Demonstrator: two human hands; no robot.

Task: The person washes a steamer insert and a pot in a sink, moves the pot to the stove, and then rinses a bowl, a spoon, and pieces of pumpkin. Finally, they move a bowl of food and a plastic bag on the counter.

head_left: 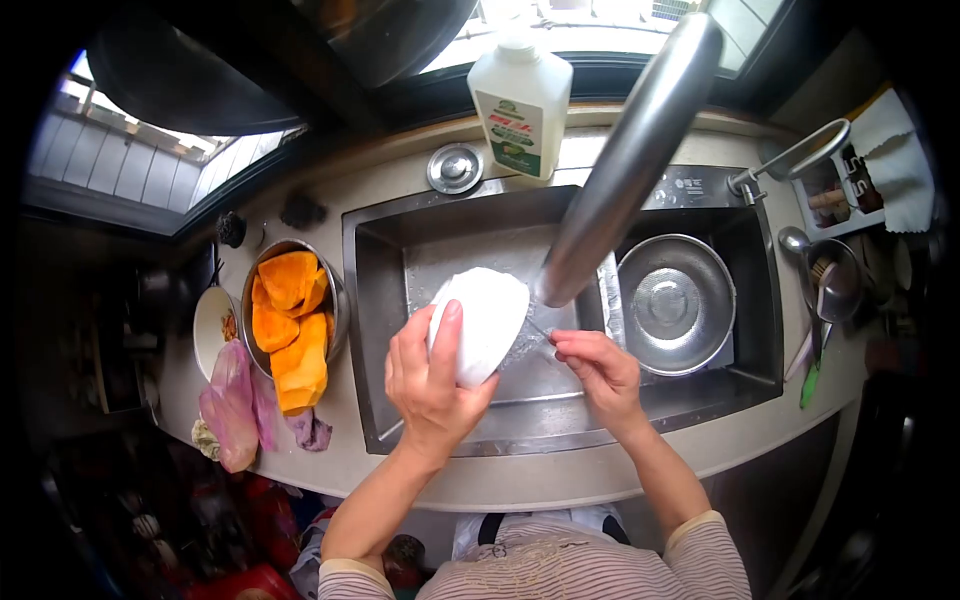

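Observation:
My left hand is wrapped around a white bowl, tilted on its side over the left basin of the steel sink. Between the thumb and fingers of my right hand is the end of a thin metal utensil. Its other end passes behind the bowl's right edge, so I cannot tell what kind of utensil it is. Just above the bowl and utensil comes the mouth of the steel faucet, with splashed water showing below it.
A metal colander sits in the right basin. Left of the sink stand a pot of orange pumpkin pieces, a white dish and a pink plastic bag. Behind are a large bottle and a round drain strainer.

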